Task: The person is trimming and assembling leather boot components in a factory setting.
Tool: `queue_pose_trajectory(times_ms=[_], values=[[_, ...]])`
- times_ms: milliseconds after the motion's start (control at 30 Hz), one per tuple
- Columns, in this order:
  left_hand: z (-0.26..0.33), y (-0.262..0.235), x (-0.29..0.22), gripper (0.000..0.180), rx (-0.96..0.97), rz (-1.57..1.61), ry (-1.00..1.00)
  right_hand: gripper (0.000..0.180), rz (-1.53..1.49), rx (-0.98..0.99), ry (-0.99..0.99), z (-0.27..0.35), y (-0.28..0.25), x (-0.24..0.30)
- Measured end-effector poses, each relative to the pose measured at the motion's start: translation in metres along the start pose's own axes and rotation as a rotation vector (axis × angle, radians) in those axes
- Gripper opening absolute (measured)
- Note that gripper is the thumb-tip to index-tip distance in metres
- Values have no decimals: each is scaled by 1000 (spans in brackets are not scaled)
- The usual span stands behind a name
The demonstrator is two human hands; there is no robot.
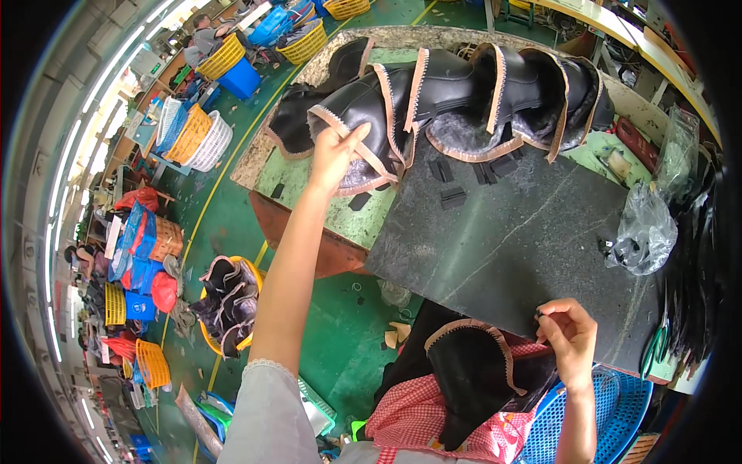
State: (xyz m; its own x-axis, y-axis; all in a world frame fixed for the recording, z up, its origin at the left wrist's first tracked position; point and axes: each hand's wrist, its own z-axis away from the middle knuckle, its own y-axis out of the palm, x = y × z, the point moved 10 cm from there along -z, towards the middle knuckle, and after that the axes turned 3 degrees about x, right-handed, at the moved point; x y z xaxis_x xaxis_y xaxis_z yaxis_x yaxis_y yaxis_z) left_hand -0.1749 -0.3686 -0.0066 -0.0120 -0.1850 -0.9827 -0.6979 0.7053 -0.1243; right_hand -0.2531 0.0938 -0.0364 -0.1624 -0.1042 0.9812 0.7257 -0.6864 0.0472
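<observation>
Several black leather boot uppers (448, 77) lie in an overlapping row across the far side of the table, edged with tan zigzag-cut trim; some show grey furry lining. My left hand (340, 155) reaches out to the leftmost part of the row, its fingers closed on the tan edge of one boot upper (367, 116). Across my lap, on a red checked apron (410, 410), rests another black boot upper (471, 371). My right hand (570, 336) is at the table's near edge, thumb and fingers pinched on a tiny dark thing too small to name.
Small black strips (452, 198) lie on the dark table mat (502, 232). To the right are a clear plastic bag (645, 228), green-handled scissors (657, 348) and hanging black strips. A blue basket (618, 410) stands below right; a yellow basket (255, 274) of uppers sits on the floor.
</observation>
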Motion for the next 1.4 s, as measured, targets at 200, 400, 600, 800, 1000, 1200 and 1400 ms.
queue_pose_trajectory(times_ms=[200, 400, 600, 800, 1000, 1200, 1400], values=[[12, 1, 4, 16, 134, 86, -18, 13, -47, 8, 31, -9, 9, 4], [9, -4, 6, 21, 80, 108, -37, 13, 552, -257, -303, -17, -24, 47], [11, 13, 3, 49, 154, 333, -71, 22, 880, -408, -510, -38, -44, 70], [24, -3, 9, 51, 209, 406, 5, 29, 693, -54, -698, -94, 98, 114], [15, 20, 2, 40, 261, 422, 8, 55, 689, -49, -1024, -181, 223, 143], [9, 20, -3, 39, 202, 261, 2, 8, 584, 2, -938, -238, 227, 131], [-8, 19, 1, 36, 170, 20, -1, 9, 453, 181, -887, -262, 224, 129]])
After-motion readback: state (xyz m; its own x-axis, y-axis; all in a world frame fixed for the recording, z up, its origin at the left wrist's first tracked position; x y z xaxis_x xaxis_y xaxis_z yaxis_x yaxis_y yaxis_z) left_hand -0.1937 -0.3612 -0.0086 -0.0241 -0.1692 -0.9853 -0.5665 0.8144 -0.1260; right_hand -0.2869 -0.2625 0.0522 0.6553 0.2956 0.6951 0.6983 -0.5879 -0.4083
